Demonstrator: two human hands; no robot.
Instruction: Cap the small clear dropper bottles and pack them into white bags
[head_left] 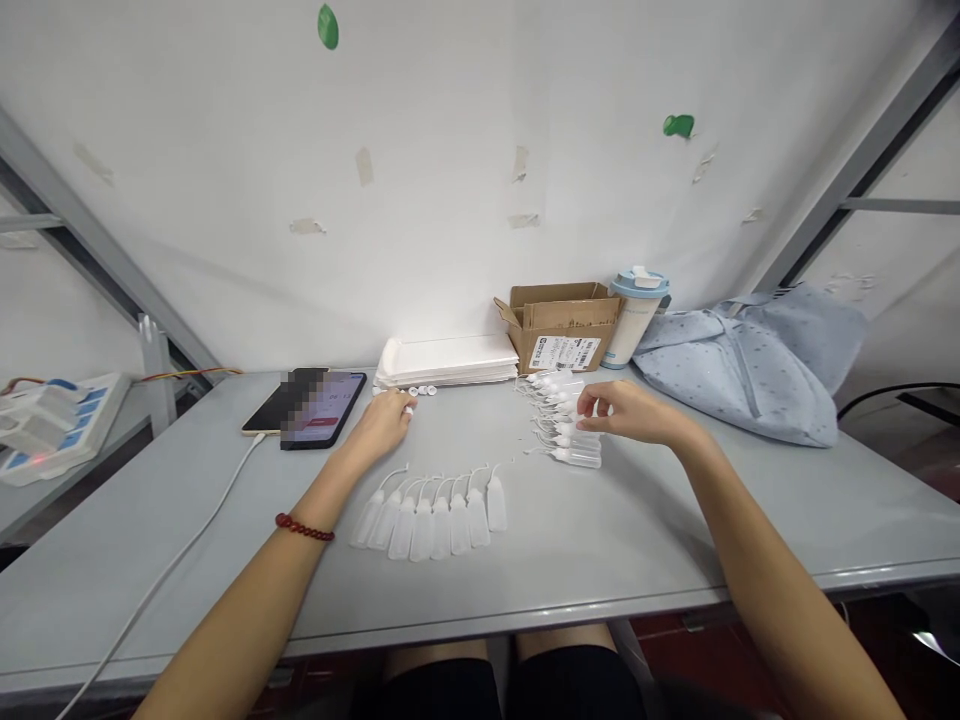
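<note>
My left hand (384, 425) is pinched at the far left of the table, with a small white cap (409, 409) at its fingertips. Several loose white caps (426, 391) lie just beyond it. My right hand (628, 410) reaches over a pile of translucent squeeze bottles (559, 400) with thin tubes. Its fingers are curved, with a gap between thumb and forefinger; they are close to the bottles, and I cannot tell whether they touch. Between my arms, several flat translucent bottles (422, 528) lie fanned out in a row, tubes pointing away from me.
A stack of white envelopes (450, 357) lies against the wall, beside an open cardboard box (566, 320). A lidded cup (634, 318) and a pale blue cloth bag (742, 365) stand right. Two phones (324, 418) and a white cable (187, 550) lie left.
</note>
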